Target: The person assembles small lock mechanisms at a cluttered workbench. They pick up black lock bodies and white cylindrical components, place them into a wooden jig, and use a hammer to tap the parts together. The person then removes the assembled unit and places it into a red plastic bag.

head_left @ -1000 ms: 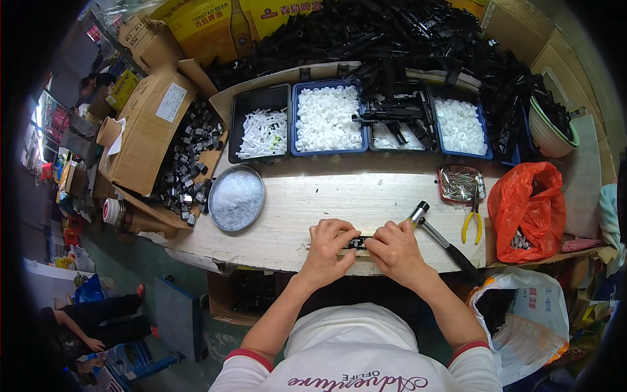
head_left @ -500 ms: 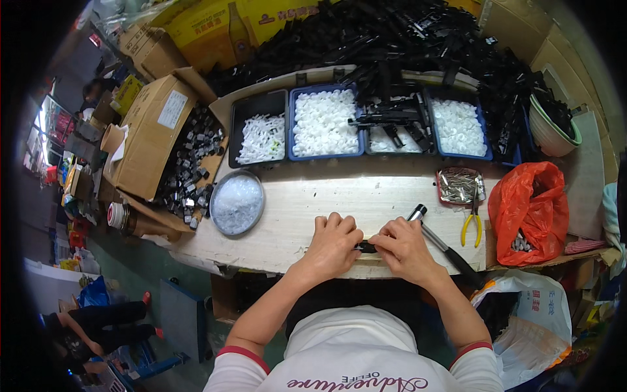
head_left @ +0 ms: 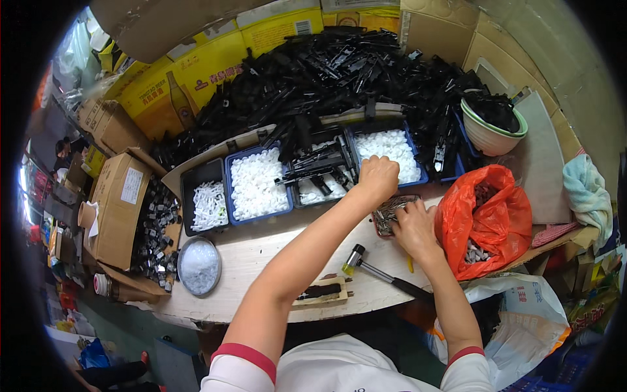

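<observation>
My left hand [head_left: 380, 178] reaches across to the front edge of the right-hand blue tray [head_left: 423, 171] of white plastic pieces [head_left: 390, 149]. Its fingers are curled downward, and whatever they may pinch is hidden. Over a small red tray [head_left: 377, 227] of metal pins [head_left: 390, 210], my right hand [head_left: 416, 228] dips with its fingers apart. A black part [head_left: 319, 291] lies in a pale wooden fixture [head_left: 341, 295] at the near edge of the bench. Beside it rests a hammer [head_left: 379, 272] with a black grip.
A red plastic bag [head_left: 483, 222] stands right of the pins. Black parts [head_left: 313, 72] are heaped behind the trays. At left are a round dish [head_left: 200, 266] of clear pieces and an open cardboard box [head_left: 117, 209]. Yellow-handled pliers [head_left: 410, 263] show beneath my right arm.
Both hands have left the black part at the near edge. My left hand moved forward and right to the white pieces, my right hand to the pins. The view has turned right.
</observation>
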Demonstrator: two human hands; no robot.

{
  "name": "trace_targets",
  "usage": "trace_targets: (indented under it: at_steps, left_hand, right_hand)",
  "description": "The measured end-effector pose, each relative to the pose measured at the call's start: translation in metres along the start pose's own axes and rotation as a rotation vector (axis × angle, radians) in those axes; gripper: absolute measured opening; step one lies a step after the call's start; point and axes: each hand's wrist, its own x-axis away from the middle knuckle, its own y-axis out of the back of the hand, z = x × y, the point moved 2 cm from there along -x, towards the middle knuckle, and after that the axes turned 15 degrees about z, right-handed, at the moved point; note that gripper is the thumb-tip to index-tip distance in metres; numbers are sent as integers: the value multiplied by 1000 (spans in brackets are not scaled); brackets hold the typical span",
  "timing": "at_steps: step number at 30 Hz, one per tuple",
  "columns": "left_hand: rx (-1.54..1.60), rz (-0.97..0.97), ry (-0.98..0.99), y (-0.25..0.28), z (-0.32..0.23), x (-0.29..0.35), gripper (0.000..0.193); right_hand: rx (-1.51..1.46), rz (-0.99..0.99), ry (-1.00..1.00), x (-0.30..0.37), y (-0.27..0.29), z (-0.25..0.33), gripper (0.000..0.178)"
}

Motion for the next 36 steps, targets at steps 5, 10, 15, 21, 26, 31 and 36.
trace_targets:
  at_steps: [5, 10, 15, 21, 26, 31, 36]
  left_hand:
    - [75, 158, 95, -11, 0, -27, 21]
    - [153, 146, 97, -9, 13, -27, 16]
    - [207, 62, 94, -6, 14, -25, 16]
    - [1457, 57, 93, 33, 26, 20, 12]
    - [2009, 13, -79, 17, 19, 104, 21]
    - [2259, -48, -187, -12, -2, 190, 21]
    - [2251, -134, -166, -23, 2, 222, 18]
  right_hand:
    - [75, 1, 57, -11, -17, -1, 10]
    - [-59, -86, 120, -8, -14, -4, 15]
    - [-76, -93, 139, -7, -13, -4, 17]
    - [-346, -130, 104, -9, -4, -13, 11]
    - [-1075, -232, 111, 2, 10, -5, 13]
    - [-1584, -5, 160, 26, 19, 60, 10]
    - [-1653, 128, 185, 31, 14, 87, 12]
